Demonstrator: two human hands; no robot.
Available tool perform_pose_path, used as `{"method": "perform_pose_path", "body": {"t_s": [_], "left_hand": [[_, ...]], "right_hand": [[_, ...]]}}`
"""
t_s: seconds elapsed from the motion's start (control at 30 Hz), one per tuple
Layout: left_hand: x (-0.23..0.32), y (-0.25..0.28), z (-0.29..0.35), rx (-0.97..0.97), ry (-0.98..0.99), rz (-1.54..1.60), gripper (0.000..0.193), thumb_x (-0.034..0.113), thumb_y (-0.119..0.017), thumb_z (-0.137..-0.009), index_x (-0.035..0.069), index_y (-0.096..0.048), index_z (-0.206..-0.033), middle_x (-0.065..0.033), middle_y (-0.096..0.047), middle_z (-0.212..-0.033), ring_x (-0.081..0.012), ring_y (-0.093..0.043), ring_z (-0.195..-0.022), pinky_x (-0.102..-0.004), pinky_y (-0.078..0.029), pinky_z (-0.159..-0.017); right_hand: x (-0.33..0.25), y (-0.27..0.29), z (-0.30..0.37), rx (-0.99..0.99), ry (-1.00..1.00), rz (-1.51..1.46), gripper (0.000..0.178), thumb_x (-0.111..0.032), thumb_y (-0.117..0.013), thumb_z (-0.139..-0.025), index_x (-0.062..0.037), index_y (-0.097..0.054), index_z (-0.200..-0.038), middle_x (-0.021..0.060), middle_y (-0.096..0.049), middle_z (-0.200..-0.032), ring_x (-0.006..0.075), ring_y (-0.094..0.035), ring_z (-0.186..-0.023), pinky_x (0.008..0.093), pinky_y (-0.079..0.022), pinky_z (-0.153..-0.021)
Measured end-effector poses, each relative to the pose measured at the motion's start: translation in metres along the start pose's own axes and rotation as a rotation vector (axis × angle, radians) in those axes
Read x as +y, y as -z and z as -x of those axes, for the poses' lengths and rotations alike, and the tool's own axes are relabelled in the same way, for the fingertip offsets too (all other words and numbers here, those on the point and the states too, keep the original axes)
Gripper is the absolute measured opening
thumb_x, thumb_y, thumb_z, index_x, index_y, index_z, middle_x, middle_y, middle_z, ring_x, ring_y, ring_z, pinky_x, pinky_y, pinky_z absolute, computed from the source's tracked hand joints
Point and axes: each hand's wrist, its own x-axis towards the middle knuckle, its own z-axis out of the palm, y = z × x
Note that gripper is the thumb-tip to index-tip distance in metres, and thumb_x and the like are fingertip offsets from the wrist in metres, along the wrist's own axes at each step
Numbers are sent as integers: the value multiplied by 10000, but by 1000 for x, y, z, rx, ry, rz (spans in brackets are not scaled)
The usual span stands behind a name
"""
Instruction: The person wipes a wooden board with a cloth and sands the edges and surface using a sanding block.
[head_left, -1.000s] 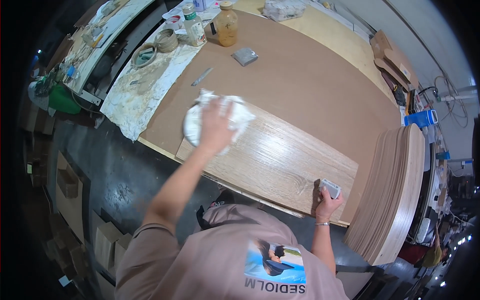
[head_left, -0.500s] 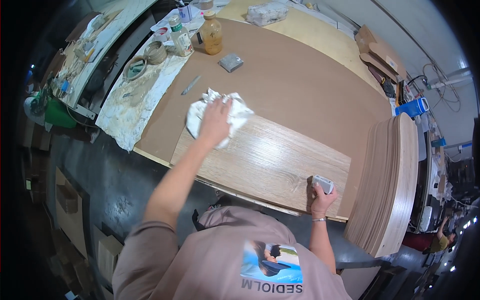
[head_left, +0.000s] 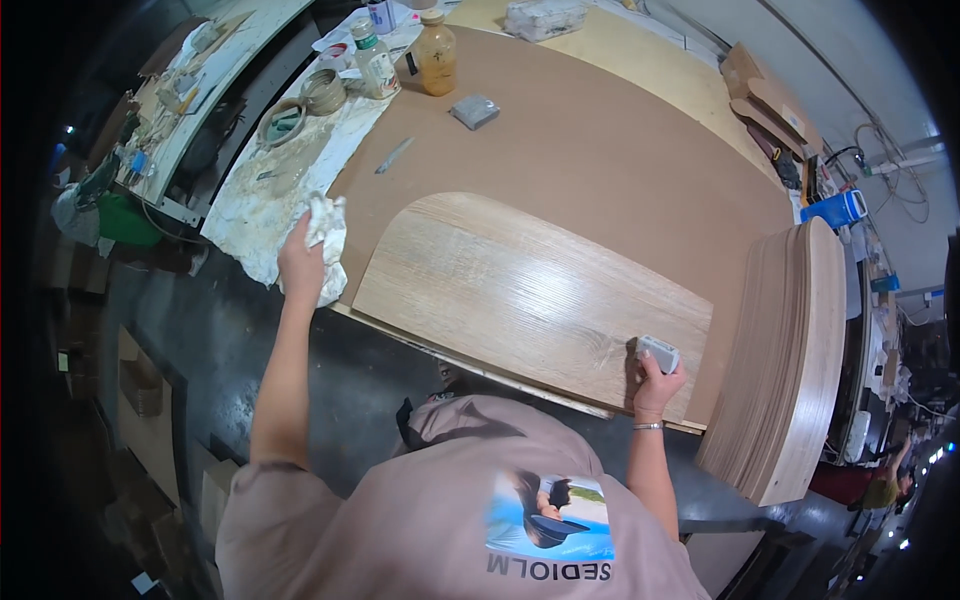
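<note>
A wood-grain board (head_left: 520, 290) with a rounded far-left corner lies on the brown-covered workbench (head_left: 570, 130). Off the board's left end, my left hand (head_left: 302, 262) is closed on a crumpled white cloth (head_left: 328, 235), beside the stained sheet at the bench edge. My right hand (head_left: 657, 388) grips a small grey-white block (head_left: 657, 354) at the board's near right corner; its exact kind I cannot make out. Beyond the board lie a thin blade-like tool (head_left: 394, 155) and a grey sanding sponge or similar block (head_left: 475, 112).
To the right stands a stack of curved-end boards (head_left: 770, 360). A stained white sheet (head_left: 262, 195) at left bears a tape roll (head_left: 282, 122), a stack of rings (head_left: 323, 92) and a labelled bottle (head_left: 375, 65). Next to it is an amber-liquid bottle (head_left: 437, 55). Cardboard pieces (head_left: 765, 95) lie far right.
My left hand has swept the white cloth leftward off the board, uncovering its rounded corner. My right hand stays on the small block at the board's right end. The view has shifted slightly.
</note>
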Motion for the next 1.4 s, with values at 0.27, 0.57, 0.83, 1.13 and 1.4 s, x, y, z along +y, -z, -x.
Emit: {"method": "perform_pose_path", "body": {"t_s": [0.27,0.57,0.83,1.13,1.4], "left_hand": [[10,-42,51,-159,357,530,430,186,-736,-820,31,-654,-1212,-187,-725,-1027,-327,-700,-941,-395,-515,-847],[14,-32,40,-102,415,327,424,307,-750,-813,35,-693,-1133,-206,-725,-993,-376,-688,-954,-447,-506,-848],[115,-28,24,-60,-63,111,398,162,-770,-802,43,-677,-1171,-173,-720,-1032,-358,-687,-937,-426,-523,-811],[309,-192,63,-291,-732,241,568,68,-691,-719,92,-609,-1280,-172,-587,-1274,-375,-521,-1190,-481,-378,-1076],[444,-240,214,-615,-1254,636,590,21,-662,-716,96,-613,-1300,-190,-562,-1364,-359,-503,-1301,-476,-349,-1144]], "right_hand": [[-7,-3,0,-48,-24,3,193,-74,-738,-791,-13,-638,-945,30,-645,-783,99,-572,-601,230,-455,-529],[-19,-6,5,9,-36,-56,219,-80,-747,-779,-15,-640,-959,40,-654,-805,110,-589,-624,236,-469,-539],[-29,7,7,123,-76,-232,192,-50,-727,-801,-9,-623,-958,64,-669,-841,146,-630,-677,285,-527,-596],[-70,110,74,309,61,-219,337,-64,-741,-783,40,-613,-1077,103,-679,-919,180,-658,-786,318,-557,-654],[-70,148,106,370,86,-134,345,-76,-767,-772,56,-622,-1056,103,-671,-931,174,-648,-777,295,-550,-671]]}}
